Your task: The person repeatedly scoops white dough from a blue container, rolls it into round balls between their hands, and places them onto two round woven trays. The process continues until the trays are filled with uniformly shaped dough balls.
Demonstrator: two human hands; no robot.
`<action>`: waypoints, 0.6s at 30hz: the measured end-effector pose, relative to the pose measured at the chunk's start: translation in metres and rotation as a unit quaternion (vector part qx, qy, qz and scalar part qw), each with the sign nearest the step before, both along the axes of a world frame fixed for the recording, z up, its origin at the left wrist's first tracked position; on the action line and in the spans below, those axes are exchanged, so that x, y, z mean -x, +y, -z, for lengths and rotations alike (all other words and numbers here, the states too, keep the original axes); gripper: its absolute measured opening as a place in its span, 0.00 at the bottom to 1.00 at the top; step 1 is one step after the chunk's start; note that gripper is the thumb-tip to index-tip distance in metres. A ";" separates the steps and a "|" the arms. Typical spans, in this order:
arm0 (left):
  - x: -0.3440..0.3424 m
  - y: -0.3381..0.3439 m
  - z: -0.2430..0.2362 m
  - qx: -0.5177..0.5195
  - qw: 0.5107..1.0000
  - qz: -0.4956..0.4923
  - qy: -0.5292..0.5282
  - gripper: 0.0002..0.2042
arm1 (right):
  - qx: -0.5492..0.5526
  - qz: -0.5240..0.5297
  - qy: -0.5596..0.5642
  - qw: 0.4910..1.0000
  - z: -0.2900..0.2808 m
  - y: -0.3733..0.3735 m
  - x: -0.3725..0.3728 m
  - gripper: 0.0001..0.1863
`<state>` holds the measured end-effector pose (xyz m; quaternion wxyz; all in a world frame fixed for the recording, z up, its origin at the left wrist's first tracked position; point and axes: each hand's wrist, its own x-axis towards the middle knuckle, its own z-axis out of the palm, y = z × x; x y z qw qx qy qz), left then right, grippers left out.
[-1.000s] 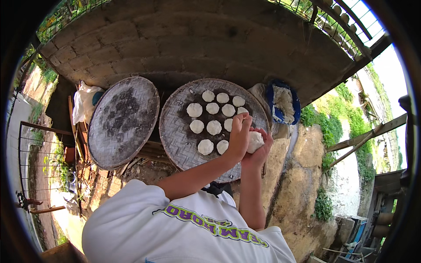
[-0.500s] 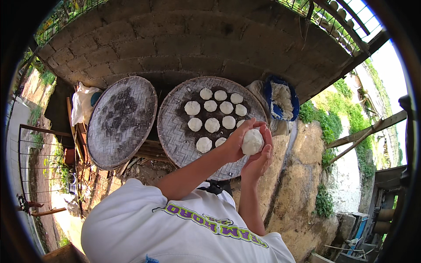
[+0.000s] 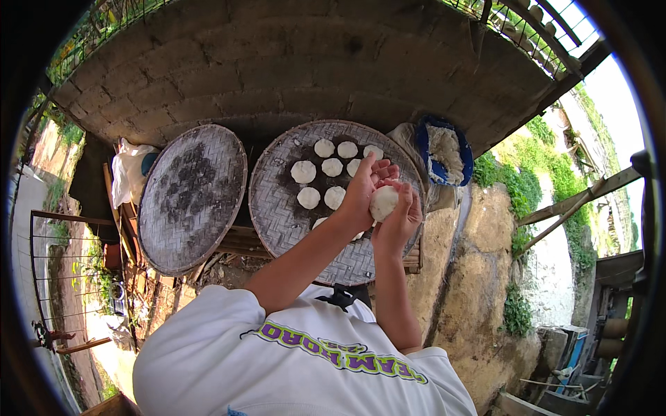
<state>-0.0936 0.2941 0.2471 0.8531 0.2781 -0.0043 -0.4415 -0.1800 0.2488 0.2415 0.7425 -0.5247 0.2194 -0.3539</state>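
Dough [image 3: 383,204] sits between my left hand [image 3: 361,196], fingers loosely spread, and right hand [image 3: 398,226], fingers curled round it, likely for support.

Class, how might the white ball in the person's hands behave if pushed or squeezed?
The white ball may roll when pushed, since it looks rounded. Its dull, doughy surface suggests it would probably dent if squeezed. Held between left hand and right hand, it seems easy to lift.
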 end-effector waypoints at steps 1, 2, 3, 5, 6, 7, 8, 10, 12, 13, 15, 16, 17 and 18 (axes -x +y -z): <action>-0.003 0.002 0.000 0.023 0.998 -0.057 -0.012 0.28 | -0.081 0.003 -0.024 0.996 -0.001 0.004 -0.003 0.27; -0.002 0.003 0.000 0.017 0.997 -0.075 -0.009 0.25 | -0.104 0.000 -0.076 0.992 -0.003 0.007 -0.006 0.27; -0.006 0.006 -0.001 0.014 0.998 -0.058 -0.005 0.25 | -0.137 -0.019 -0.159 0.978 -0.004 0.012 -0.008 0.26; -0.007 0.012 -0.004 0.015 1.000 0.016 0.022 0.25 | 0.181 0.053 -0.081 0.979 -0.007 0.023 -0.010 0.29; -0.006 0.017 -0.005 0.028 0.998 0.014 -0.055 0.26 | 0.062 0.064 -0.078 0.993 -0.007 0.027 -0.011 0.28; -0.006 0.020 -0.007 -0.024 0.961 -0.003 -0.276 0.26 | -0.085 0.076 -0.072 0.991 -0.007 0.028 -0.012 0.27; -0.007 0.024 -0.008 -0.098 0.878 -0.034 -0.468 0.26 | -0.175 0.059 -0.106 0.977 -0.007 0.029 -0.015 0.26; -0.005 0.029 -0.009 -0.169 0.804 -0.073 -0.565 0.27 | -0.403 0.023 -0.170 0.899 -0.006 0.024 -0.021 0.26; -0.004 0.033 -0.006 -0.157 0.886 -0.110 -0.422 0.28 | -0.303 0.055 -0.159 0.938 -0.002 0.020 -0.028 0.27; -0.004 0.035 -0.003 -0.143 0.916 -0.100 -0.362 0.28 | -0.226 0.033 -0.187 0.955 -0.001 0.019 -0.032 0.28; -0.007 0.036 0.005 -0.013 0.998 -0.034 -0.053 0.23 | 0.084 0.032 -0.148 0.985 0.003 0.023 -0.039 0.32; -0.011 0.036 0.009 0.021 1.000 -0.001 0.013 0.21 | 0.240 0.097 -0.086 0.962 0.004 0.027 -0.041 0.32; -0.014 0.038 0.014 0.037 0.994 0.008 0.101 0.20 | 0.366 0.182 -0.023 0.912 0.006 0.031 -0.044 0.32; -0.019 0.038 0.018 -0.008 0.998 -0.050 -0.046 0.17 | 0.245 0.141 -0.049 0.958 0.007 0.036 -0.046 0.32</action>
